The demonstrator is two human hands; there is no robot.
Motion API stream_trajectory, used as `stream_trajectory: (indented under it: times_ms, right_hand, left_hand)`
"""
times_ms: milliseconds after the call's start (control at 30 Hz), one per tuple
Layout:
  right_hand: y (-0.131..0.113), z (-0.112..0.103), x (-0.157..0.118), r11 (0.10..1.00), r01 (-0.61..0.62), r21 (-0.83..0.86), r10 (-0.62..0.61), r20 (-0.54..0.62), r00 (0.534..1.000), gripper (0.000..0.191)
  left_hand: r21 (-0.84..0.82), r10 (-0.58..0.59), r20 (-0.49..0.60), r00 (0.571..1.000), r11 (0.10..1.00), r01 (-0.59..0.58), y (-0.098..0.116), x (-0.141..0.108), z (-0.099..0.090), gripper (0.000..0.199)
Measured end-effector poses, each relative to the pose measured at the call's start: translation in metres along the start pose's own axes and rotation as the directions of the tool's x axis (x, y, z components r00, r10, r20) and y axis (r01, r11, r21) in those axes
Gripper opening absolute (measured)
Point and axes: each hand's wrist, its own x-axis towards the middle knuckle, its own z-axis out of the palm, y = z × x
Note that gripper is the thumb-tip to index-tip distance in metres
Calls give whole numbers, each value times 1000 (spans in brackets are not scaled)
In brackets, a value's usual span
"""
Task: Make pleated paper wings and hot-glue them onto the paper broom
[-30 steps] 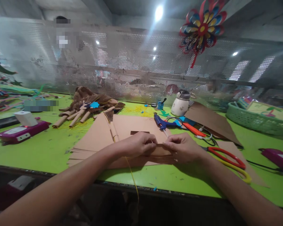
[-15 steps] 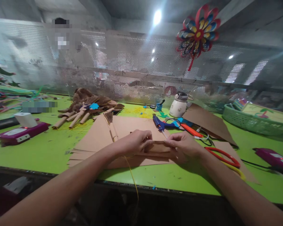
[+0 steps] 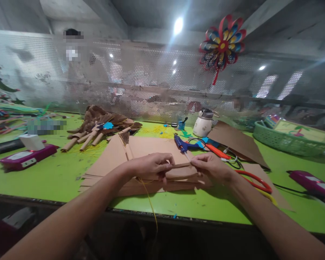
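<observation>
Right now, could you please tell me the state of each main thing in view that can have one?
Brown paper piece: held by left hand and right hand, apparently folded.
Glue gun: lying down, unheld.
Bottle: upright, lid on.
Scissors: blades hidden; open or shut unclear.
Left purple power strip: white adapter fitted on top.
Green basket: upright, holding things.
Paper sheets: stacked, lying flat.
</observation>
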Motion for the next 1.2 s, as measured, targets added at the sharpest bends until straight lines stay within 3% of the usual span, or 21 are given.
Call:
stream_trajectory:
  times_ms: [133, 267, 400, 500, 567, 667, 767, 833, 900, 1000, 1200]
  right_hand:
    - [-1, 2, 1, 991, 60, 118, -56, -37, 998, 22]
    - [-5, 12, -3, 991, 92, 97, -105, 140, 985, 43]
    - [-10, 20, -8, 977, 213, -2, -209, 187, 960, 17]
    - [-12, 20, -9, 973, 229, -34, -220, 169, 961, 12]
    - [-12, 19, -9, 979, 201, -43, -193, 143, 971, 13]
    - [-11, 17, -6, 977, 163, -141, -153, 81, 985, 17]
    - [-10, 18, -2, 921, 148, -361, -118, 102, 988, 19]
    - [-10, 20, 1, 830, 188, -525, -117, 165, 979, 20]
    - [-11, 22, 3, 736, 233, -636, -129, 206, 970, 21]
    - [-10, 26, 6, 662, 240, -710, -139, 199, 970, 21]
    - [1, 29, 10, 564, 259, -784, -214, 164, 963, 17]
  left_hand:
    - [-155, 15, 15, 1000, 988, -13, 1, 1, 1, 25]
    - [-373, 64, 126, 990, 928, -13, 1, 5, 9, 26]
    - [-462, 90, 185, 979, 887, 6, -1, 9, 21, 27]
    - [-467, 83, 177, 981, 884, 10, -2, 11, 26, 29]
    - [-390, 59, 128, 990, 921, -5, -3, 12, 24, 30]
    - [-219, 18, -110, 994, 975, -42, -2, 14, 15, 25]
    - [-94, 55, -353, 934, 991, -94, -3, 16, 5, 24]
    - [36, 115, -435, 893, 993, -111, -5, 18, 4, 24]
    - [191, 160, -423, 892, 978, -85, -8, 19, 6, 21]
    - [375, 175, -343, 923, 926, -37, -14, 21, 14, 19]
    - [516, 168, -292, 942, 856, 8, -22, 20, 22, 22]
